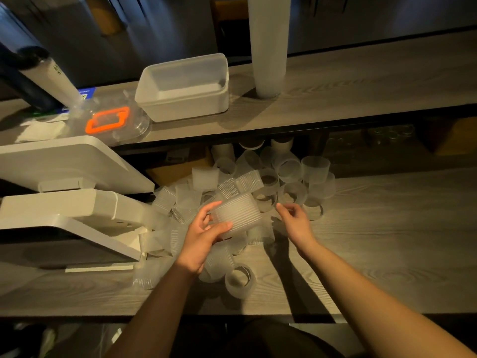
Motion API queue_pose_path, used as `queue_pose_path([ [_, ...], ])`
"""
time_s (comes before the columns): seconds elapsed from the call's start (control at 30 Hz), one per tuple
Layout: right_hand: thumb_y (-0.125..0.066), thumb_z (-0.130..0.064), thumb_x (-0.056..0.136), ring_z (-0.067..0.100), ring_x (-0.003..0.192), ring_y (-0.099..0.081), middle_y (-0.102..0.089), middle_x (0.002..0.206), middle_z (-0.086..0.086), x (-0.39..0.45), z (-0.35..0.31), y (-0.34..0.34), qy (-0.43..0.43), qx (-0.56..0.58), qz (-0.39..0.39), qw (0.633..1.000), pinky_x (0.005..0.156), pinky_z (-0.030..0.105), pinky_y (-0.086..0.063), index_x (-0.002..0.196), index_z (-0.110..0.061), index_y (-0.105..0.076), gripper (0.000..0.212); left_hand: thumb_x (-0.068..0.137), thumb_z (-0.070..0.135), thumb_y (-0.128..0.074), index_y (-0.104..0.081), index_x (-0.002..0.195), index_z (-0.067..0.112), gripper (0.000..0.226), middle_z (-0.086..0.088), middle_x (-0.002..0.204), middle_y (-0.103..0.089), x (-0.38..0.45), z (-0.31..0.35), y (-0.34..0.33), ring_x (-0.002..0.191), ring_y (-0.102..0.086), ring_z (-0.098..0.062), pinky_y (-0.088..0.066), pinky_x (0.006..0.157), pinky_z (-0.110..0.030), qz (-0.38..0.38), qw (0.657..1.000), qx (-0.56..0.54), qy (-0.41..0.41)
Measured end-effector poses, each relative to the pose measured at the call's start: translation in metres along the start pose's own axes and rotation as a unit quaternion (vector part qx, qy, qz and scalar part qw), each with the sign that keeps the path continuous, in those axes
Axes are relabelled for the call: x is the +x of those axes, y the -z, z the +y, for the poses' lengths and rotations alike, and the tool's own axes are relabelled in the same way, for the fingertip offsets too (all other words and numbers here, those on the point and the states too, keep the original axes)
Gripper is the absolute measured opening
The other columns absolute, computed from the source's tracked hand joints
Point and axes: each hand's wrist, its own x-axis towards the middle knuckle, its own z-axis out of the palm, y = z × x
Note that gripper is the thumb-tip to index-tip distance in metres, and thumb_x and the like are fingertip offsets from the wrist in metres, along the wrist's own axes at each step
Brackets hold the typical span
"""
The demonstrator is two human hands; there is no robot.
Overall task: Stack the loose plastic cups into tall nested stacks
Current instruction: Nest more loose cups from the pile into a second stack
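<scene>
My left hand (204, 235) grips a short nested stack of ribbed translucent cups (238, 214), held on its side above the counter. My right hand (296, 218) hovers just right of that stack, fingers loosely curled, holding nothing that I can see. Several loose translucent cups (289, 171) lie and stand scattered across the wooden counter (387, 228), from the shelf's shadow down to one cup lying on its side (240, 280) near the front. A tall nested stack (268, 45) stands upright on the upper shelf.
The upper shelf (361, 83) holds a white rectangular tub (185, 86) and a clear container with an orange-rimmed lid (108, 121). Two white screen-like devices (64, 164) stand at the left on the counter. Dark boxes and glass jars sit under the shelf at right.
</scene>
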Motion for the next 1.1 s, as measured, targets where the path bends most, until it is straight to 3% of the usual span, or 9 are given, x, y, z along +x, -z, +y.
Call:
queue_pose_path([
  [0.07, -0.06, -0.051, 0.093, 0.016, 0.097, -0.063, -0.066, 0.113, 0.006, 0.006, 0.011, -0.005, -0.027, -0.048, -0.007, 0.998, 0.082, 0.032, -0.052, 0.136, -0.01, -0.051, 0.06, 0.071, 0.009, -0.083, -0.058, 0.129, 0.023, 0.064, -0.009, 0.125, -0.065, -0.001, -0.002, 0.004, 0.116, -0.064, -0.029, -0.054, 0.096, -0.049, 0.013, 1.0, -0.001, 0.004],
  [0.2, -0.061, -0.062, 0.088, 0.032, 0.131, -0.051, -0.051, 0.145, 0.015, 0.015, 0.028, -0.023, -0.079, -0.145, -0.05, 0.985, 0.099, 0.038, -0.045, 0.146, -0.005, -0.039, 0.084, 0.067, 0.01, -0.08, -0.058, 0.128, 0.022, 0.066, -0.011, 0.126, -0.064, -0.001, -0.006, 0.011, 0.115, -0.063, -0.031, -0.053, 0.097, -0.052, 0.034, 0.999, 0.0, 0.007],
  [0.33, -0.066, -0.07, 0.079, 0.033, 0.125, -0.054, -0.057, 0.137, 0.015, 0.026, 0.043, -0.039, -0.104, -0.196, -0.064, 0.973, 0.102, 0.045, -0.048, 0.138, -0.006, -0.046, 0.089, 0.064, 0.012, -0.077, -0.059, 0.126, 0.022, 0.065, -0.012, 0.125, -0.064, 0.0, -0.008, 0.015, 0.112, -0.065, -0.03, -0.057, 0.089, -0.041, 0.053, 0.999, -0.006, 0.005],
  [0.47, -0.076, -0.056, 0.078, 0.03, 0.119, -0.058, -0.061, 0.129, 0.01, 0.03, 0.049, -0.046, -0.104, -0.197, -0.073, 0.972, 0.097, 0.042, -0.051, 0.131, -0.011, -0.051, 0.074, 0.064, 0.012, -0.076, -0.06, 0.121, 0.024, 0.06, -0.011, 0.121, -0.066, 0.0, -0.008, 0.017, 0.108, -0.066, -0.027, -0.057, 0.087, -0.039, 0.061, 0.998, -0.011, 0.002],
  [0.67, -0.079, -0.041, 0.08, 0.031, 0.12, -0.058, -0.057, 0.134, 0.01, 0.028, 0.049, -0.033, -0.095, -0.069, -0.063, 0.991, 0.101, 0.047, -0.051, 0.14, -0.014, -0.044, 0.074, 0.053, 0.027, -0.085, -0.057, 0.124, 0.027, 0.076, -0.01, 0.122, -0.067, -0.001, -0.009, 0.022, 0.108, -0.067, -0.028, -0.055, 0.088, -0.045, 0.078, 0.997, -0.011, 0.003],
  [0.83, -0.084, -0.03, 0.075, 0.029, 0.114, -0.062, -0.058, 0.128, 0.007, 0.014, 0.042, -0.011, -0.098, 0.129, -0.087, 0.983, 0.097, 0.049, -0.055, 0.143, -0.02, -0.043, 0.08, 0.053, 0.029, -0.086, -0.058, 0.124, 0.025, 0.077, -0.009, 0.123, -0.068, 0.0, -0.01, 0.024, 0.11, -0.066, -0.029, -0.053, 0.094, -0.05, 0.051, 0.999, 0.002, 0.008],
  [0.97, -0.081, -0.031, 0.073, 0.028, 0.111, -0.063, -0.059, 0.124, 0.01, -0.003, 0.022, 0.003, -0.06, 0.191, -0.073, 0.977, 0.093, 0.046, -0.057, 0.138, -0.013, -0.044, 0.077, 0.06, 0.022, -0.09, -0.057, 0.127, 0.023, 0.074, -0.009, 0.123, -0.068, 0.0, -0.011, 0.025, 0.11, -0.067, -0.026, -0.057, 0.091, -0.044, 0.012, 1.0, 0.008, 0.009],
  [1.03, -0.076, -0.04, 0.071, 0.028, 0.114, -0.062, -0.059, 0.129, 0.012, -0.013, 0.009, 0.006, -0.036, 0.23, -0.076, 0.969, 0.088, 0.04, -0.058, 0.138, -0.015, -0.047, 0.077, 0.069, 0.016, -0.081, -0.057, 0.129, 0.022, 0.065, -0.009, 0.125, -0.066, 0.0, -0.009, 0.025, 0.111, -0.066, -0.026, -0.056, 0.091, -0.043, -0.004, 1.0, 0.01, 0.008],
  [1.1, -0.073, -0.048, 0.07, 0.029, 0.118, -0.062, -0.06, 0.132, 0.012, -0.023, -0.004, 0.007, -0.002, 0.249, -0.084, 0.965, 0.093, 0.043, -0.056, 0.137, -0.019, -0.051, 0.076, 0.073, 0.015, -0.078, -0.056, 0.13, 0.022, 0.062, -0.008, 0.124, -0.067, -0.001, -0.008, 0.028, 0.11, -0.067, -0.026, -0.056, 0.092, -0.045, -0.019, 1.0, 0.014, 0.007],
])
